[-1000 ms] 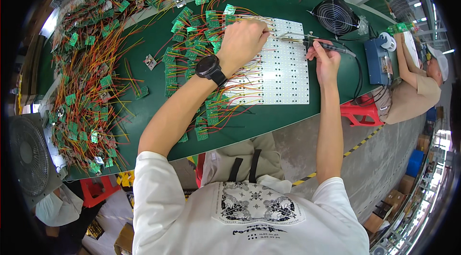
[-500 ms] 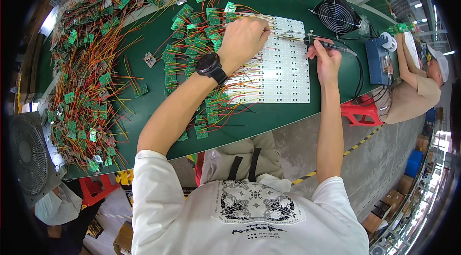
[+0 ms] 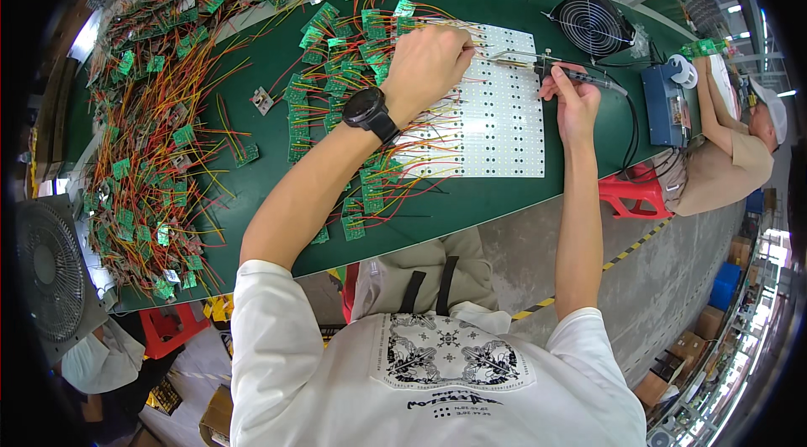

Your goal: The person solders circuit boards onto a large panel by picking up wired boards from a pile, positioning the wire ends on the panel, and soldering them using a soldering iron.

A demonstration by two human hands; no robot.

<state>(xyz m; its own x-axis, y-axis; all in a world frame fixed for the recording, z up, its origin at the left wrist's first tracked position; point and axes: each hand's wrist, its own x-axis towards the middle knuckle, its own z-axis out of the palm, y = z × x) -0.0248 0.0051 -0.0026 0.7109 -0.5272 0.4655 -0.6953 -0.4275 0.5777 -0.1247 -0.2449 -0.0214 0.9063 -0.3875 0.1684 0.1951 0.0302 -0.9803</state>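
Observation:
My right hand [image 3: 577, 111] grips a black soldering iron [image 3: 580, 75] with a metal feed tube, held over the right part of a white LED panel [image 3: 504, 136]. The iron's thin tip [image 3: 496, 58] points left, close to my left fingers. My left hand [image 3: 430, 64], a black watch [image 3: 370, 113] on its wrist, is bent over the panel's upper left part with its fingers pinched. What they pinch is hidden. Red and yellow wires [image 3: 429, 163] run from small green circuit boards [image 3: 372, 199] onto the panel's left side. More such boards lie in columns under and beside my left forearm.
A large heap of wired green boards [image 3: 151, 195] covers the table's left. Behind the iron stands a black fan [image 3: 592, 22]; a blue soldering station [image 3: 664, 106] with a solder spool [image 3: 683, 73] is at the right. A co-worker [image 3: 731, 144] sits beyond it.
The panel and boards sit very slightly differently in the picture. Both hands keep nearly the same place, and the iron's tip stays by my left fingers.

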